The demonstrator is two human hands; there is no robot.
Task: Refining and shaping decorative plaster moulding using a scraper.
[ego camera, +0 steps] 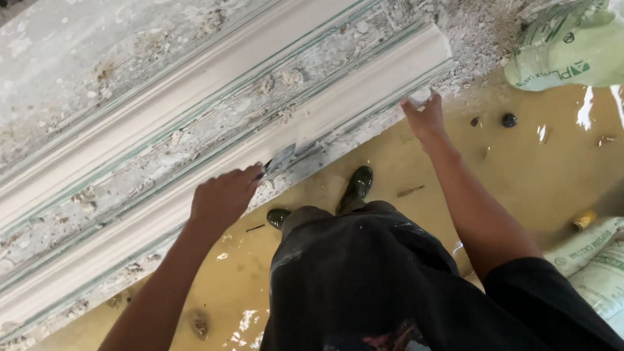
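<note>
A long white plaster cornice moulding (188,135) runs diagonally from the lower left of the frame to the upper right, stepped in ridges and hollows, its middle channel crusted with rough grey-white residue and thin green lines along the edges. The left hand (224,198) is clenched around the handle of a small putty knife (282,159), whose flat metal blade lies against the lower ridge of the moulding near the centre of the frame. The right hand (425,115) rests with fingers spread on the end of that same lower ridge, just right of centre, apparently grasping nothing; whether it pinches the edge is hard to tell.

The moulding looks stiff, heavy and brittle, likely to chip at its thin edges, so it seems best steadied on the broad rounded ridge. The knife appears light and rigid, best held by its handle.

Below, a wet, glossy yellow-brown floor (548,162) reflects light; dark green boots (357,186) stand on it. Pale green-printed sacks (590,46) lie at the upper right and lower right.
</note>
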